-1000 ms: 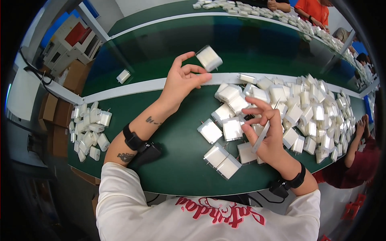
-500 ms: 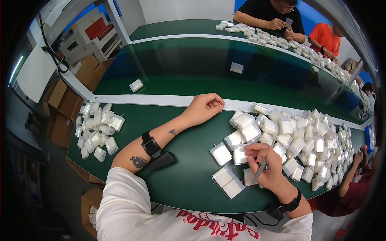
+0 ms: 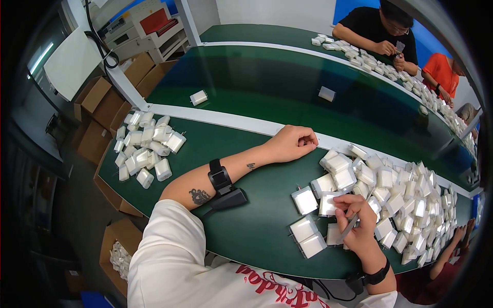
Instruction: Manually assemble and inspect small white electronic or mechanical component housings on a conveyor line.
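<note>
My left hand (image 3: 294, 144) rests with curled fingers on the white rail (image 3: 241, 124) at the bench's far edge, and no object shows in it. In my right hand (image 3: 361, 226) a slim grey tool (image 3: 348, 229) is gripped, slanting down toward me; its exact kind is unclear. The right fingertips touch a white block in clear packaging (image 3: 327, 204), which has thin metal pins at its side like its neighbours. Just left of that hand lie a pair of similar blocks (image 3: 308, 236) and a single one (image 3: 305, 200). Part of another block (image 3: 333, 234) shows beneath the right hand.
A big heap of white blocks (image 3: 405, 205) spreads to the right, and a smaller pile (image 3: 146, 143) sits at the left end. Beyond the rail, a green belt (image 3: 257, 77) carries two blocks. Cardboard boxes (image 3: 97, 102) stand at left. Other people (image 3: 377, 33) work across and at right.
My view has turned, so the whole scene sits further right in the picture. Both hands keep nearly the same pose and place on the bench, the right still holding the grey tool.
</note>
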A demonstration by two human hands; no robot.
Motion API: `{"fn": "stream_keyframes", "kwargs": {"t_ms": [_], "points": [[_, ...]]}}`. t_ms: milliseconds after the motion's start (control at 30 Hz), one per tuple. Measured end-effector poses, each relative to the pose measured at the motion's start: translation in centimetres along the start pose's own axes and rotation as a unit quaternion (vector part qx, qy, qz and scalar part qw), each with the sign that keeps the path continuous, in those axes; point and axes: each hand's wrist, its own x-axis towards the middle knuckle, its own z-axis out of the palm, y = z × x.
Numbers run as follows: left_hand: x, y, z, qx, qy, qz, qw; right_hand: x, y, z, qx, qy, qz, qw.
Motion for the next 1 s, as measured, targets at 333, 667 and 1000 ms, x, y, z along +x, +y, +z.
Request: {"fn": "stream_keyframes", "kwargs": {"t_ms": [333,667,1000], "points": [[-0.07,-0.51,0.02,0.017,0.007,0.019,1.0,0.14,0.2,0.01,-0.028,-0.005,-0.018,0.999],[0.01,-0.57,-0.13,0.024,0.013,0.029,0.999,0.47,0.01,0.03,-0.022,-0.005,-0.019,1.0],[-0.06,-0.44,0.08,0.039,0.018,0.039,0.998,0.48,-0.09,-0.02,-0.031,-0.007,-0.027,0.999]]}}
